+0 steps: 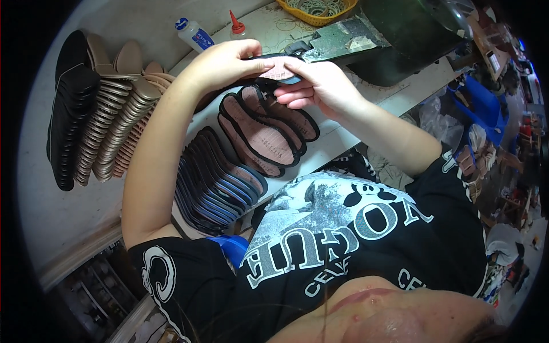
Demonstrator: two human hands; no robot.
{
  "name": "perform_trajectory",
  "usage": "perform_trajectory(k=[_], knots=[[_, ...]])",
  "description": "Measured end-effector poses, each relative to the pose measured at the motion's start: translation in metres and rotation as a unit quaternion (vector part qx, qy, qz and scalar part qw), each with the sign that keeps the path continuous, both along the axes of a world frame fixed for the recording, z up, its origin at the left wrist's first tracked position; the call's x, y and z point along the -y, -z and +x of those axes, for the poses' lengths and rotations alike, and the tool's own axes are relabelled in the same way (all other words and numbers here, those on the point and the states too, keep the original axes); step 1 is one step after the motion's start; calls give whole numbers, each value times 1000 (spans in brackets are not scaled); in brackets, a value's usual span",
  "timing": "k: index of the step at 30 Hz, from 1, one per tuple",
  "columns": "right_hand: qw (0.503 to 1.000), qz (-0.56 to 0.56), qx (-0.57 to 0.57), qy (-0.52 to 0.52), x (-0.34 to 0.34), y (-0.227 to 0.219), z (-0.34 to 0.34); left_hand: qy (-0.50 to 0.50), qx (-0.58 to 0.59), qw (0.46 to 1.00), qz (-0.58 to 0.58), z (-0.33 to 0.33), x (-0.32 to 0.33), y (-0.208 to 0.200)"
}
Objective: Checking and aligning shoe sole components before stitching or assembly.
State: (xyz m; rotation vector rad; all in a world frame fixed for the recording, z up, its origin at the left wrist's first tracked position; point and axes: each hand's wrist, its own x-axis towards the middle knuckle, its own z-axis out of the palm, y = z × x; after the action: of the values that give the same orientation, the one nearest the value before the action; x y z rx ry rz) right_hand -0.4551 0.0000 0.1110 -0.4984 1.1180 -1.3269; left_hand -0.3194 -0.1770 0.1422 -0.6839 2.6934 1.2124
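Observation:
A pinkish insole (277, 71) with a black edge is held up between my hands, in front of a green metal plate. My left hand (226, 62) grips its left part, thumb lying along the pink face. At the right end, my right hand (323, 86) pinches it with the thumb on top; its other fingers curl below. Just under my hands lies a loose pile of similar black-edged pink insoles (266, 137). Closer to my body, a fanned row of dark insoles (209, 180) with bluish edges rests on the white table (337, 146).
Stacked black soles (74, 120) and gold soles (117, 114) stand left of my left arm. Behind my hands are a blue-capped bottle (194, 35), a red-tipped bottle (237, 27), a yellow basket (329, 19) of bands and a green machine (406, 43).

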Motion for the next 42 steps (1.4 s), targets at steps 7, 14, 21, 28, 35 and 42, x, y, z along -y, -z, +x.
perform_trajectory(k=[7, 14, 21, 28, 35, 42], knots=[[999, -4, 16, -32, 0, -6, -8, -13, -41, 995, 92, 3, -19, 12], [998, -5, 3, -59, -4, -7, -10, -164, 73, 964, 198, 4, -39, -3], [995, -60, -30, -79, -30, 3, -19, -205, 96, 938, 265, -5, -60, -20], [996, -8, -15, -92, -81, -17, -46, -198, 69, 949, 236, -4, -58, -14], [999, -32, -4, -42, -66, 3, -54, -229, 59, 954, 186, -6, -40, -6], [997, -55, 50, -23, -27, 21, -25, -344, -58, 936, 53, 16, -27, 15]])
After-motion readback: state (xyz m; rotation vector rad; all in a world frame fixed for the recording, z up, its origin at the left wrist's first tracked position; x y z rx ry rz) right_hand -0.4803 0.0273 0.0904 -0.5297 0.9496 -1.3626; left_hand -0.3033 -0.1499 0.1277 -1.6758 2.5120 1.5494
